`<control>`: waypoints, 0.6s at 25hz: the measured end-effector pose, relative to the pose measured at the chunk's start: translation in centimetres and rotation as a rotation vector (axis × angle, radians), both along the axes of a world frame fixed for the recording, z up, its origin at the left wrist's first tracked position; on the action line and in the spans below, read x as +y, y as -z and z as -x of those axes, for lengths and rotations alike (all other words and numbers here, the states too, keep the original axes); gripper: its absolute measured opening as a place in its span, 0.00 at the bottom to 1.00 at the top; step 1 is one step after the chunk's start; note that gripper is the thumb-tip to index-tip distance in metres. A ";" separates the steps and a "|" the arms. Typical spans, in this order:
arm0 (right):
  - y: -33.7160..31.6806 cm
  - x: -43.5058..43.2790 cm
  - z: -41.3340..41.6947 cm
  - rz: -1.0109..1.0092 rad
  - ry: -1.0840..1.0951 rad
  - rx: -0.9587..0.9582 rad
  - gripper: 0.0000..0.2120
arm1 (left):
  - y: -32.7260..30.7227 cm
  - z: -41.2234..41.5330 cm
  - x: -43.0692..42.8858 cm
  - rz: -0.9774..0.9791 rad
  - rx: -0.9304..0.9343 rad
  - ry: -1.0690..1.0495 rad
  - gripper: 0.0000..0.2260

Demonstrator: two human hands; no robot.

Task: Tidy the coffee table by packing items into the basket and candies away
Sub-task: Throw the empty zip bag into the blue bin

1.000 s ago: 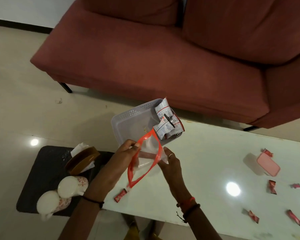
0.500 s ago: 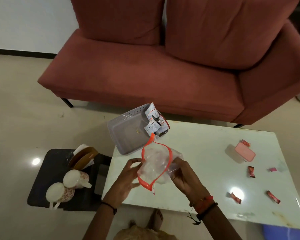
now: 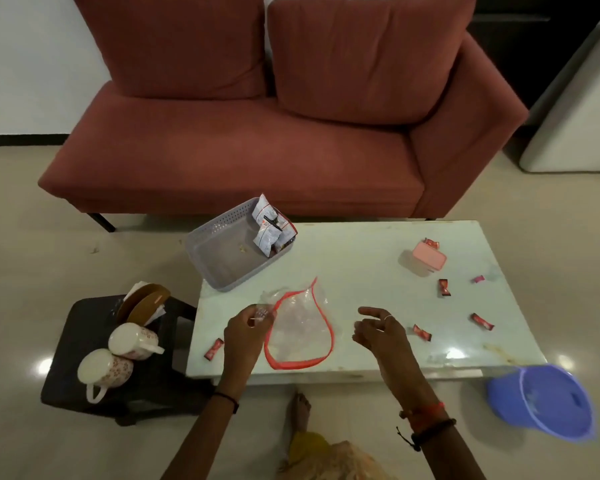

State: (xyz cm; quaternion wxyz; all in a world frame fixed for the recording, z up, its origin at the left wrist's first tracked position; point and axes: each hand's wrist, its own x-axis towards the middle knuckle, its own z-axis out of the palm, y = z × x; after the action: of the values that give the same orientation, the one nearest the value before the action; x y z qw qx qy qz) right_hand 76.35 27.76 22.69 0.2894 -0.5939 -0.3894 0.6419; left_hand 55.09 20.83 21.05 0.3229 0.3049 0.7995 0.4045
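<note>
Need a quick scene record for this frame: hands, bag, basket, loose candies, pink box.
left hand: pinches the edge of the zip bag
right hand: open, holds nothing, right of the bag
zip bag: clear, red rim, lying on the coffee table
basket: at the table's far left corner, packets at one end
candies: scattered loose on the table
pink box: far right part of the table

1. Sofa (image 3: 222,161): rust red, plain.
2. Coffee table (image 3: 378,271): white, faint marbling.
3. Basket (image 3: 222,258): grey-lilac, perforated walls.
4. Zip bag (image 3: 302,327): clear, orange-red border.
5. Candy wrappers (image 3: 480,321): red; pink candy (image 3: 478,279): one only.
6. Lidded box (image 3: 428,259): pale pink.
7. Mugs (image 3: 134,337): white, small reddish floral print.
8. Bucket (image 3: 548,400): blue-violet.
9. Stool (image 3: 84,341): black.
</note>
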 end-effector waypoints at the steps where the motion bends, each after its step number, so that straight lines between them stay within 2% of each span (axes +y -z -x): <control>1: -0.1 -1.1 -1.2 0.074 0.058 0.131 0.10 | -0.2 -1.3 -0.5 -0.038 0.106 0.008 0.10; 3: -0.2 -2.7 -2.2 0.196 0.085 0.304 0.08 | -0.3 -3.6 -1.4 -0.086 0.356 0.071 0.10; 7: -0.5 -4.5 -3.5 0.203 0.019 0.360 0.16 | -0.4 -8.8 -3.0 -0.166 0.699 0.347 0.09; 12: -0.1 -4.2 -7.1 0.226 0.118 0.345 0.23 | -0.1 -13.1 -3.0 -0.320 0.872 0.663 0.14; 15: 1.1 -3.7 -10.3 0.200 0.156 0.253 0.18 | 0.4 -16.3 -1.7 -0.363 0.918 0.808 0.13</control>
State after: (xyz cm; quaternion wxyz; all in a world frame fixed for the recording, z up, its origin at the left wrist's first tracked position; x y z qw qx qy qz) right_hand 86.67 24.11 21.63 0.3245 -0.5624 -0.2370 0.7227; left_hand 71.40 19.10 20.63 0.0178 0.7744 0.5972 0.2082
